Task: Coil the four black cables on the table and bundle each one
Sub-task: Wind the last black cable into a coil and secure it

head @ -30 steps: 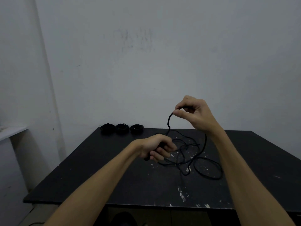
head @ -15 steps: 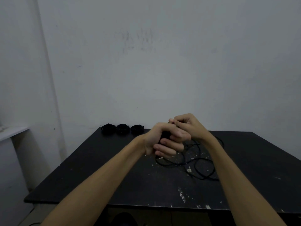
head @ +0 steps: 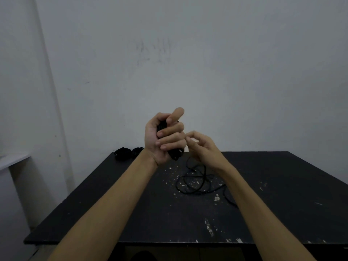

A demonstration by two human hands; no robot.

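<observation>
Black cable point(head: 195, 182) lies in loose, tangled loops on the dark table point(head: 131, 213), a little right of the middle; one strand rises from the tangle toward the two raised hands, though the right wrist hides where it ends up; the left hand point(head: 163, 137) is held up above the far part of the table, palm turned this way, its fingers curled round a thick black coil point(head: 174, 154) whose lower end pokes out beneath the little finger; the forefinger alone sticks up straight; the right hand point(head: 202, 147) sits just beside it, touching or nearly touching the left knuckles, with thumb and forefinger brought together in a pinch; whether the cable actually lies between those fingertips I cannot tell, the strand being too thin and dark there; both bare forearms reach in from the near edge. At the far left corner of the table, against the wall, sit two finished bundles point(head: 123, 152), small black rounds side by side, the second point(head: 137, 151) partly hidden behind the left wrist; pale flecks and scratches mark the tabletop around the loose loops; a grey-white wall point(head: 207, 63) stands behind, with faint smudges high up, and a pale shelf point(head: 11, 161) juts in at the left edge.
</observation>
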